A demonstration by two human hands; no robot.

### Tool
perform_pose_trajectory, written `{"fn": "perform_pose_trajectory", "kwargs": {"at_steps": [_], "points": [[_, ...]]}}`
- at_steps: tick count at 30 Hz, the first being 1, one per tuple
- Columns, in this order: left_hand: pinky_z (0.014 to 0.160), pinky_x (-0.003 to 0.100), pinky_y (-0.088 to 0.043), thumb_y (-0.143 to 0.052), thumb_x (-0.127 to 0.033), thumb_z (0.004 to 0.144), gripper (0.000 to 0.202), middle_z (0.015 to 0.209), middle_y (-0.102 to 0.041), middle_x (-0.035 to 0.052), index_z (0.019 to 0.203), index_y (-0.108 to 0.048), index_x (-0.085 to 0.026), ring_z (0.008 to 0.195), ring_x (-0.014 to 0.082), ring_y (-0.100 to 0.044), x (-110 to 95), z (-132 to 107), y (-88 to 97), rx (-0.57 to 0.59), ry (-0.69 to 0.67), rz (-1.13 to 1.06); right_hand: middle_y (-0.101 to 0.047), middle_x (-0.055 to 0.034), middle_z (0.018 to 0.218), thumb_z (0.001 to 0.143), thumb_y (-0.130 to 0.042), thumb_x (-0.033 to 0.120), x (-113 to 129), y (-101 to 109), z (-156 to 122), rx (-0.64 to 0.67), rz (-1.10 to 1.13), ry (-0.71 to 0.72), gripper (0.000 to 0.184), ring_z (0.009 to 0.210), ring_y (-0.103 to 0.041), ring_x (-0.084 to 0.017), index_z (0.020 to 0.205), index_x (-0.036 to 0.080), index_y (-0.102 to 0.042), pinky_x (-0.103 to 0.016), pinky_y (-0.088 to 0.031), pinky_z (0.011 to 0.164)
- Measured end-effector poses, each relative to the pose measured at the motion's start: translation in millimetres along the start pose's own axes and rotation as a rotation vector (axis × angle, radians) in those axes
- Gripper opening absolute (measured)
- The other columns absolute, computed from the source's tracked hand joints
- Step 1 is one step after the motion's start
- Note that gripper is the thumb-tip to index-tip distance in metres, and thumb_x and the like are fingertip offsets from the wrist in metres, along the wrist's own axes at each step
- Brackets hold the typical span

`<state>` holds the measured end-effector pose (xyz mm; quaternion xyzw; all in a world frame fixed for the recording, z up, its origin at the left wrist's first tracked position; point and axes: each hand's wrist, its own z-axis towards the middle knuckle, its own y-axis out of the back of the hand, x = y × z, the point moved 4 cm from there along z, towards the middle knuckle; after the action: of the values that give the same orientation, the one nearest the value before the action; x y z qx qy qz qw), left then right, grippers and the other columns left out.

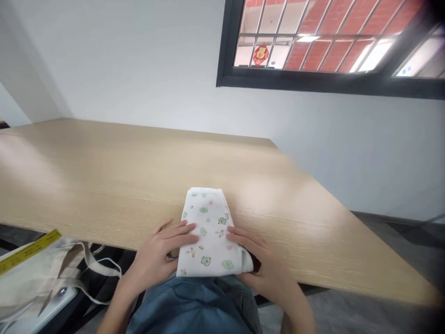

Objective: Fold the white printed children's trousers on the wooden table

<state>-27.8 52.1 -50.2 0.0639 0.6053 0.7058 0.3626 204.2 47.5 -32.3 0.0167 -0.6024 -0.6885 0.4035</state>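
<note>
A folded white cloth (205,218) printed with small green animals and pink spots lies on the table's near edge, its lower end over the edge by my lap. My left hand (160,250) is at its left side, the fingers extended over the top and the thumb at the edge, its tip hidden by the fabric. On the opposite side, my right hand (262,260) rests its fingertips on the cloth, with the thumb low beside the bulging folded corner. Both hands are closed lightly around the sides of the cloth.
The pale wooden table (121,185) reaches to a white wall (139,60) with a dark-framed barred window (313,83). At lower left is a cream fabric bag (52,269) with loose straps, a yellow strip (31,250) and a white device (57,308). The table's right edge slants toward me.
</note>
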Motion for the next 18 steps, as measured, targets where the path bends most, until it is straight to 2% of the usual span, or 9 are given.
{"fn": "perform_pose_trajectory", "kwargs": {"at_steps": [4,7,9,11,13,15,18], "points": [[0.1,0.044,-0.03,-0.045,-0.008,0.079,0.043,0.128,-0.049,-0.0046,0.11,-0.058,-0.035,0.119,0.0191,-0.044,-1.2,1.6,-0.7,-0.111,0.023,-0.033,-0.041,-0.0033,0.134,0.07,-0.056,0.013,6.0,-8.8,0.7,0.031,-0.003,0.062,0.058,0.123,-0.034,-0.023,0.127,0.023,-0.047,-0.041,-0.036,0.1],[0.1,0.041,-0.029,-0.04,-0.006,0.081,0.044,0.126,-0.051,-0.0062,0.108,-0.059,-0.035,0.12,0.018,-0.044,-1.6,1.5,1.2,-0.113,-0.003,-0.082,-0.037,-0.004,0.137,0.072,-0.051,0.009,1.8,-3.2,-0.1,0.032,0.06,0.092,0.062,0.125,-0.031,-0.02,0.132,0.021,-0.04,-0.037,-0.035,0.101],[0.098,0.038,-0.029,-0.039,-0.008,0.083,0.039,0.12,-0.056,-0.0052,0.104,-0.061,-0.032,0.116,0.0178,-0.046,-0.8,0.7,3.8,-0.127,0.003,-0.173,-0.04,-0.0052,0.135,0.075,-0.048,0.009,-0.5,1.9,-1.9,0.01,0.127,0.101,0.056,0.123,-0.035,-0.018,0.13,0.02,-0.042,-0.035,-0.037,0.099],[0.09,0.035,-0.035,-0.041,-0.015,0.086,0.03,0.108,-0.063,-0.0025,0.1,-0.064,-0.028,0.104,0.0186,-0.052,0.8,-1.2,5.9,-0.172,0.05,-0.298,-0.052,-0.0056,0.122,0.08,-0.046,0.012,-0.3,4.3,-3.8,-0.013,0.211,0.08,0.04,0.112,-0.047,-0.018,0.119,0.021,-0.051,-0.031,-0.042,0.091],[0.078,0.032,-0.039,-0.044,-0.027,0.087,0.024,0.092,-0.066,0.0009,0.094,-0.067,-0.025,0.089,0.0196,-0.053,3.3,-3.5,5.8,-0.243,0.15,-0.408,-0.062,-0.0047,0.096,0.086,-0.044,0.02,2.5,3.3,-4.8,-0.061,0.287,0.031,0.02,0.089,-0.056,-0.017,0.097,0.02,-0.06,-0.026,-0.047,0.075],[0.07,0.03,-0.04,-0.045,-0.038,0.087,0.029,0.079,-0.063,0.0035,0.087,-0.068,-0.022,0.08,0.0202,-0.05,5.0,-4.5,3.6,-0.312,0.281,-0.482,-0.059,-0.0029,0.072,0.09,-0.041,0.031,5.7,0.2,-4.3,-0.147,0.346,-0.049,0.026,0.069,-0.055,-0.015,0.077,0.017,-0.058,-0.023,-0.044,0.06],[0.065,0.029,-0.039,-0.044,-0.048,0.085,0.039,0.071,-0.057,0.0042,0.08,-0.066,-0.017,0.075,0.0208,-0.05,2.5,3.0,-0.6,-0.329,0.44,-0.548,-0.047,0.0005,0.056,0.09,-0.037,0.043,7.0,-5.6,1.3,-0.268,0.441,-0.228,0.037,0.051,-0.046,-0.012,0.068,0.017,-0.051,-0.022,-0.037,0.048]]}}
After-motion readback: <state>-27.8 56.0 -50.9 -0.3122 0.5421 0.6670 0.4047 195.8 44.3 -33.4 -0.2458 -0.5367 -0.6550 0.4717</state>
